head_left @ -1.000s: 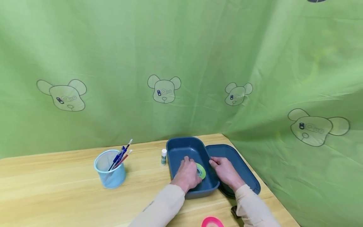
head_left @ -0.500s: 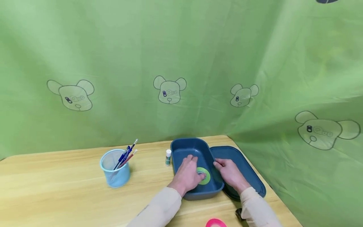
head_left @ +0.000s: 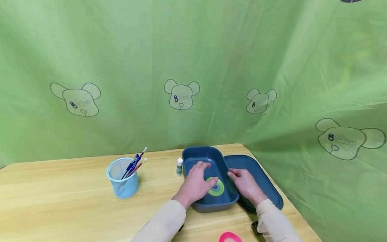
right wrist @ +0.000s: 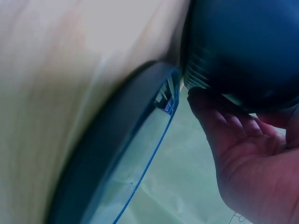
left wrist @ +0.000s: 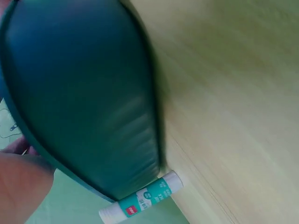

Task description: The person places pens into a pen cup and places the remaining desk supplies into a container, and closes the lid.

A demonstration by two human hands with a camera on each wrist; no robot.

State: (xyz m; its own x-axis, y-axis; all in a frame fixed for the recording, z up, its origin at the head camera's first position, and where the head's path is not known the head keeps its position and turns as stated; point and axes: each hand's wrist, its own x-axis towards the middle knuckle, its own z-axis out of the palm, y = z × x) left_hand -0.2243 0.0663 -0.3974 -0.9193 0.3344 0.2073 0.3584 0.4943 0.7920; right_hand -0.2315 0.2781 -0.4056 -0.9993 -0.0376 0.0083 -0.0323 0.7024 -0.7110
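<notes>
A dark blue rectangular box (head_left: 208, 209) stands open on the table. On its floor lies a flat green ring (head_left: 219, 190) that looks like a roll of tape. My left hand (head_left: 193, 183) hovers over the box's left part, thumb and fingers spread, with the ring apart from it under the thumb. My right hand (head_left: 245, 185) grips the box's right wall; in the right wrist view, that hand (right wrist: 252, 172) has its fingers under the box's outer side (right wrist: 247, 46) and the thumb above. A glue stick (head_left: 179, 167) stands by the box's left side, label visible in the left wrist view.
The matching blue lid (head_left: 264, 183) lies right of the box, partly beneath its edge. A light blue mesh cup (head_left: 125, 188) with pens and pencils stands at left. A pink ring (head_left: 223, 236) and a black object (head_left: 255, 228) lie near the front. Green curtains border the table.
My left hand has let go of the green ring and drawn back to the left, its thumb lifting off. The ring now lies flat in the box. My right hand keeps its grip.
</notes>
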